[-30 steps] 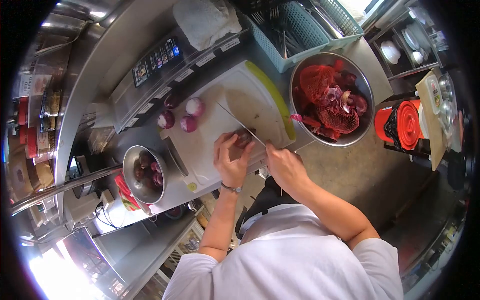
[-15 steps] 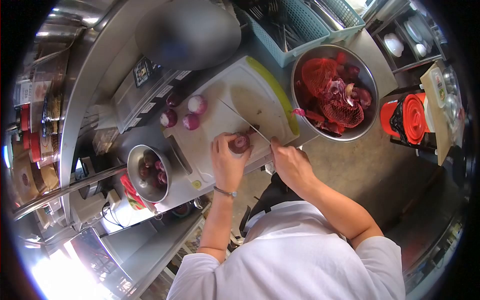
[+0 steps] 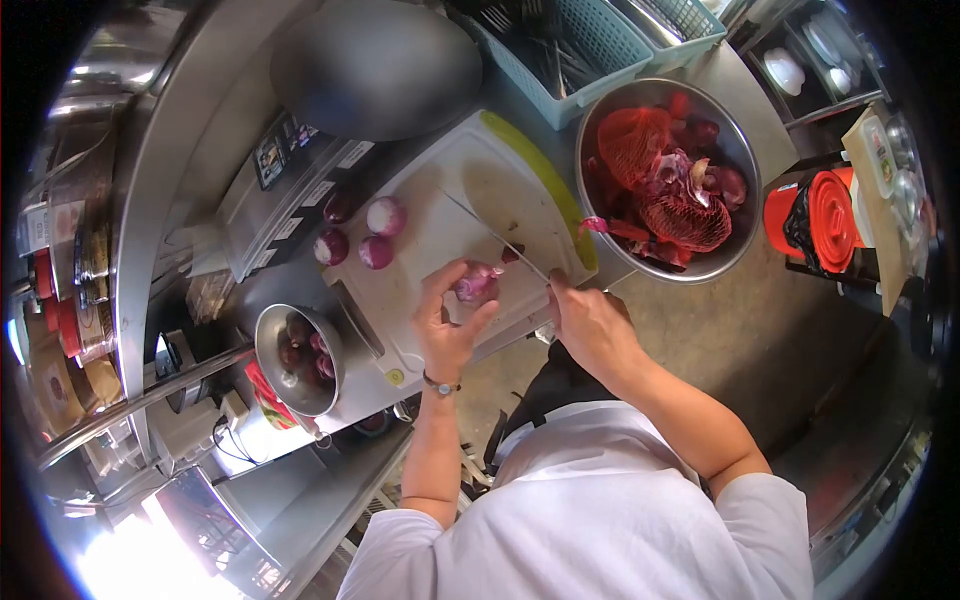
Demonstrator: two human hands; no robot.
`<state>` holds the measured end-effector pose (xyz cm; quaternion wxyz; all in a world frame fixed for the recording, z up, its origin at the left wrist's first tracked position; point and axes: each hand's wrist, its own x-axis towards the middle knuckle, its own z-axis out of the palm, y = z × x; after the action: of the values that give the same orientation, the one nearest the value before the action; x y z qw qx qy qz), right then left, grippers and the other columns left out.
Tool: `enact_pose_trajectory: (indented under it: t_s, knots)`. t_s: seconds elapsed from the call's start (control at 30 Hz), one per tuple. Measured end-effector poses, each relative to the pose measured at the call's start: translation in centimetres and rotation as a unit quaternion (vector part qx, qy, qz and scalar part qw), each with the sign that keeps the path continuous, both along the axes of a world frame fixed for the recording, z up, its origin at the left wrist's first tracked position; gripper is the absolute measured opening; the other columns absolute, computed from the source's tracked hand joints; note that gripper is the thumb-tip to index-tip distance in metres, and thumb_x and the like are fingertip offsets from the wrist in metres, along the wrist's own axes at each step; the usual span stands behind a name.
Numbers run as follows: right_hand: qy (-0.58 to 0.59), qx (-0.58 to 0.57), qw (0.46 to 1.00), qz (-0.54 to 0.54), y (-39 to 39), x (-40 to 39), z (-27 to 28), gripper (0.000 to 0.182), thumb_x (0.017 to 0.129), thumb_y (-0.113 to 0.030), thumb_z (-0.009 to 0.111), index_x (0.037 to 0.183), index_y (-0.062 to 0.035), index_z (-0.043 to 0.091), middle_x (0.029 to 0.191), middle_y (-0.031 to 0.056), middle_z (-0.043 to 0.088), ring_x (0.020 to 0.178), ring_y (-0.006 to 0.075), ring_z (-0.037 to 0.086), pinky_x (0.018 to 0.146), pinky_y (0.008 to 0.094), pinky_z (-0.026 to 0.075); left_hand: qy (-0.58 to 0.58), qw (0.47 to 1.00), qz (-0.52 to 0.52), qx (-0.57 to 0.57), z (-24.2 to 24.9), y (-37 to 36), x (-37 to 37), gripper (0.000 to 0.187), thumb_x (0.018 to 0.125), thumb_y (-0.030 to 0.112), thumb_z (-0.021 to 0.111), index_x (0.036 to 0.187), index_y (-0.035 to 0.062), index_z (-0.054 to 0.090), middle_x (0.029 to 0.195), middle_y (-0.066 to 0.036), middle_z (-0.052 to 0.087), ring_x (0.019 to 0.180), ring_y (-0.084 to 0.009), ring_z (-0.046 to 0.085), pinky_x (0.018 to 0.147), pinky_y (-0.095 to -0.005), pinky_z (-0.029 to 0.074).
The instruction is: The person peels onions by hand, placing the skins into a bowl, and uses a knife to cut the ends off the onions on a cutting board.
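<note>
A red onion sits near the front edge of the white cutting board, a pink-white face showing. Around it curve the thumb and fingers of my left hand, steadying it. My right hand is wrapped round the handle of a knife, whose long thin blade slants over the board toward the far left, just beside the onion. A small dark onion piece lies by the blade. Several more red onions rest at the board's left side.
A large steel bowl at the right holds onions in red netting. A smaller steel bowl with onions stands at the left. Blue baskets of utensils are at the back; a red lidded bucket stands at the far right.
The onion has turned in my left hand, whose fingers have loosened and spread a little. My right hand and the knife have shifted slightly right. A dark piece now shows more plainly beside the blade.
</note>
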<state>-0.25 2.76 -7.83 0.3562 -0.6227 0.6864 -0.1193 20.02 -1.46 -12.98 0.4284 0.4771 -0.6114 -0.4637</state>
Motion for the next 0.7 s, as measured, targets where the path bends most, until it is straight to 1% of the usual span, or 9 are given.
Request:
enact_pose_trajectory:
  t_s: [0.07,0.13,0.2,0.27,0.37,0.47,0.5,0.57,0.7]
  knots:
    - [-0.001,-0.005,1.0,-0.004,0.1,-0.1,0.0,0.02,0.088,-0.009,0.049,0.106,-0.0007,0.053,0.065,0.0217,0.062,0.064,0.04,0.065,0.058,0.0473,0.053,0.055,0.998,-0.006,-0.038,-0.3,0.1,-0.9,0.057,0.072,0.008,0.081,0.122,0.002,0.055,0.125,-0.012,0.054,0.113,-0.021,0.053,0.098,-0.0342,0.043]
    - [0.002,-0.03,0.999,-0.026,0.4,-0.1,0.2,0.013,0.091,-0.014,0.05,0.096,-0.0021,0.052,0.06,0.0203,0.06,0.058,0.0389,0.063,0.053,0.0468,0.052,0.071,0.997,0.003,-0.038,-0.4,0.2,-1.4,0.055,0.072,0.006,0.08,0.121,0.0022,0.055,0.126,-0.012,0.053,0.113,-0.0216,0.053,0.098,-0.0346,0.044]
    - [0.0,-0.043,0.999,-0.031,0.6,-0.3,0.3,0.013,0.091,-0.016,0.051,0.094,-0.0026,0.052,0.058,0.0196,0.059,0.055,0.0378,0.062,0.052,0.0463,0.052,0.087,0.995,0.012,-0.038,-0.6,0.2,-1.6,0.054,0.072,0.004,0.079,0.12,0.0025,0.055,0.126,-0.012,0.052,0.113,-0.0221,0.053,0.098,-0.035,0.044]
    - [-0.002,-0.056,0.998,-0.038,0.9,-0.6,0.4,0.014,0.092,-0.017,0.051,0.092,-0.003,0.052,0.057,0.019,0.059,0.053,0.0368,0.062,0.05,0.0457,0.051,-0.028,0.994,0.005,-0.11,-0.9,-0.1,-1.2,0.05,0.072,0.0,0.077,0.118,0.0029,0.056,0.125,-0.012,0.052,0.112,-0.0227,0.053,0.097,-0.0353,0.044]
    - [0.019,-0.079,0.996,-0.026,1.3,-1.2,0.5,0.015,0.092,-0.019,0.052,0.091,-0.0037,0.052,0.055,0.0181,0.058,0.052,0.0353,0.062,0.048,0.0447,0.05,-0.101,0.989,0.003,-0.108,-0.7,0.0,-1.0,0.049,0.071,-0.004,0.076,0.115,0.0028,0.056,0.125,-0.013,0.05,0.113,-0.0229,0.053,0.095,-0.0348,0.046]
    - [0.028,-0.065,0.997,-0.014,1.6,-1.6,0.4,0.013,0.09,-0.017,0.055,0.091,-0.0042,0.051,0.055,0.0153,0.057,0.05,0.034,0.06,0.046,0.043,0.049,-0.1,0.991,0.021,-0.09,-1.2,0.2,-1.3,0.048,0.069,-0.007,0.076,0.112,0.0024,0.057,0.125,-0.013,0.049,0.11,-0.022,0.054,0.091,-0.033,0.049]
    - [0.02,-0.099,0.995,0.009,2.0,-1.6,0.5,0.013,0.088,-0.015,0.056,0.091,-0.0046,0.05,0.056,0.014,0.056,0.05,0.0325,0.06,0.045,0.0416,0.049,-0.101,0.991,0.02,-0.089,-1.2,0.2,-1.4,0.048,0.069,-0.007,0.076,0.112,0.0024,0.057,0.125,-0.013,0.049,0.11,-0.022,0.054,0.091,-0.033,0.049]
    - [0.012,-0.131,0.991,0.032,2.5,-1.4,1.0,0.013,0.086,-0.013,0.058,0.092,-0.005,0.049,0.056,0.0126,0.055,0.049,0.031,0.059,0.044,0.0401,0.049,-0.148,0.981,0.056,-0.111,-1.0,0.2,-1.7,0.046,0.063,0.007,0.082,0.104,0.0086,0.061,0.111,-0.014,0.06,0.097,-0.029,0.062,0.081,-0.0369,0.052]
    - [0.047,-0.104,0.992,0.053,2.9,-1.3,1.0,0.016,0.082,-0.01,0.059,0.093,-0.0054,0.048,0.058,0.0108,0.055,0.049,0.0273,0.06,0.042,0.0376,0.048,-0.158,0.977,0.066,-0.129,-0.7,0.1,-1.8,0.048,0.062,0.007,0.083,0.104,0.0087,0.061,0.109,-0.014,0.061,0.096,-0.0285,0.063,0.079,-0.0368,0.052]
